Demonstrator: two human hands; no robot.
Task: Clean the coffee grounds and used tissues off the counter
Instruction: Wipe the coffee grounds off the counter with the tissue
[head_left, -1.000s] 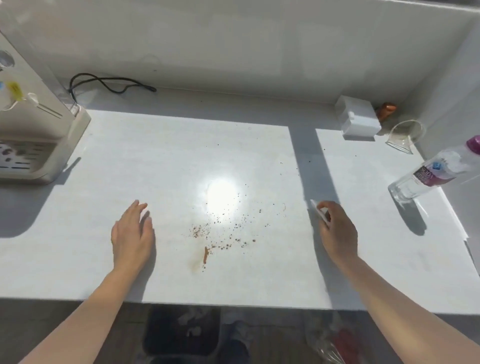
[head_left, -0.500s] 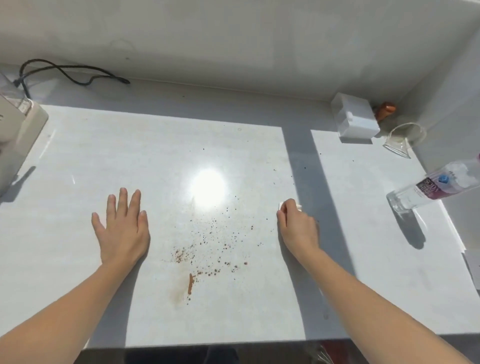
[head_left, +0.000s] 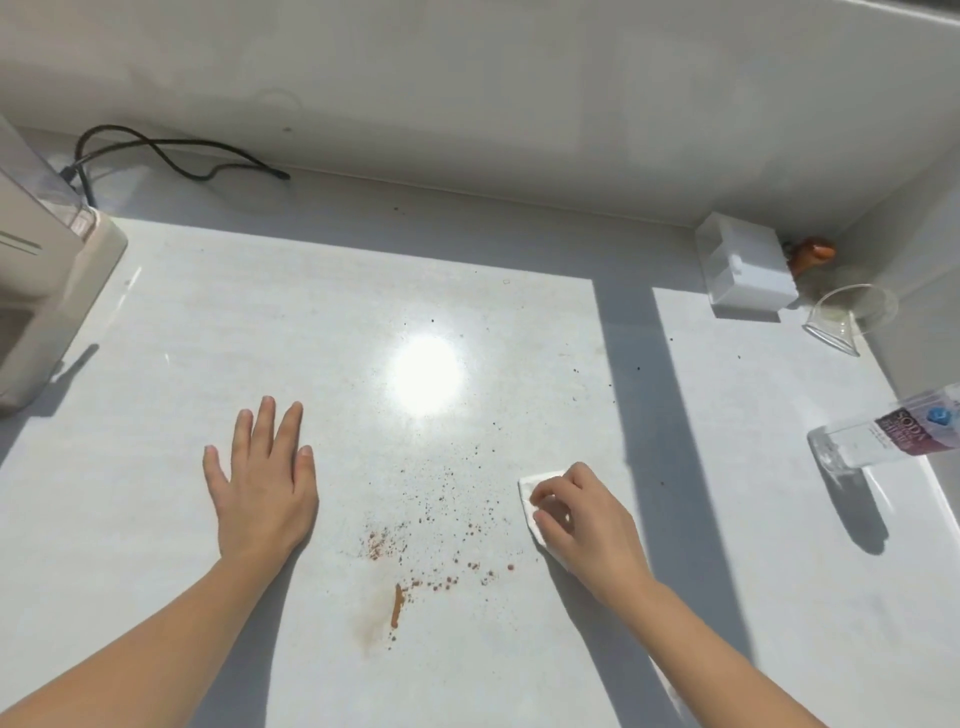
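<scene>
Between our left hand (head_left: 262, 488), flat on the counter (head_left: 260, 322), and our right hand (head_left: 587, 525), fingers curled on a tissue (head_left: 530, 491), the strip over the coffee grounds (head_left: 415, 540) lies open. Behind it the surface runs free to the wall (head_left: 519, 104). A machine (head_left: 41, 291) blocks the left edge, and a cable (head_left: 171, 165) trails behind it. A box (head_left: 748, 275), a glass (head_left: 852, 317) and a bottle (head_left: 883, 439) crowd the right.

White counter (head_left: 260, 322) with coffee grounds (head_left: 415, 551), tissue (head_left: 530, 488), bottle (head_left: 883, 441), glass (head_left: 847, 317), box (head_left: 743, 270), cable (head_left: 171, 156)

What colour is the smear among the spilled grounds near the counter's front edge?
Reddish-brown smear, clearest in the head view.
</scene>
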